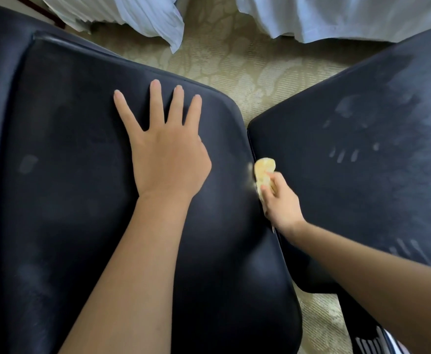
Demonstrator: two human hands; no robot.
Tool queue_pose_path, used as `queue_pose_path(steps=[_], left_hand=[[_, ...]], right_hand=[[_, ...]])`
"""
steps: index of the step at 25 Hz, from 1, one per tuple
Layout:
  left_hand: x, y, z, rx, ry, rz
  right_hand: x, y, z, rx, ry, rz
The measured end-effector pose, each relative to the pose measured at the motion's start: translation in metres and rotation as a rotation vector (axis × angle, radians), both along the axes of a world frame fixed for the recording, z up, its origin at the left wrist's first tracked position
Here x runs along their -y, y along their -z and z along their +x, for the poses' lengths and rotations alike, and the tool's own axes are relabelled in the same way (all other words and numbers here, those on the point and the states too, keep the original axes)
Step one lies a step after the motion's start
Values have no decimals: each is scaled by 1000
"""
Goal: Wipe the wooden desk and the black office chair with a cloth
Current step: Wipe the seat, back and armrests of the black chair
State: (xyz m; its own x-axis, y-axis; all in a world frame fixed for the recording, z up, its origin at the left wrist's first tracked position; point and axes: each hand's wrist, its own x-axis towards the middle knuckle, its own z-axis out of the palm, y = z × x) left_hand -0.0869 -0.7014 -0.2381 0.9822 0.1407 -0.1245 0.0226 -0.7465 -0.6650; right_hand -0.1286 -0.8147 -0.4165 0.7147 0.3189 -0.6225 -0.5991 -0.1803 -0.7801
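The black office chair fills the view: one large padded panel (63, 175) on the left and a second black cushion (362, 195) on the right, with a narrow gap between them. My left hand (165, 149) lies flat on the left panel, fingers spread and straight. My right hand (282, 200) grips a small bunched yellow cloth (263, 172) and holds it in the gap, against the edge of the left panel. Pale smudges and finger marks show on the right cushion. The wooden desk is out of view.
Beige patterned carpet (234, 65) shows between and beyond the chair parts. White bed linen (153, 16) hangs at the top left and more white fabric (337, 16) at the top right. A dark wooden edge (53, 15) shows at the top left.
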Motion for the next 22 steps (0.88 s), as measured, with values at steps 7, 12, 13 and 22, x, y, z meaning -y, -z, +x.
queue_pose_path(steps=[7, 12, 13, 22], left_hand=[[1, -1, -3, -7, -6, 1], [1, -1, -6, 5, -5, -12], [1, 0, -7, 5, -3, -9], [-1, 2, -5, 11, -22, 10]], right_hand=[[51, 31, -73, -481, -238, -200], [18, 28, -15, -420, -70, -50], [8, 25, 5, -382, -40, 5], [-47, -52, 130, -114, 113, 335]])
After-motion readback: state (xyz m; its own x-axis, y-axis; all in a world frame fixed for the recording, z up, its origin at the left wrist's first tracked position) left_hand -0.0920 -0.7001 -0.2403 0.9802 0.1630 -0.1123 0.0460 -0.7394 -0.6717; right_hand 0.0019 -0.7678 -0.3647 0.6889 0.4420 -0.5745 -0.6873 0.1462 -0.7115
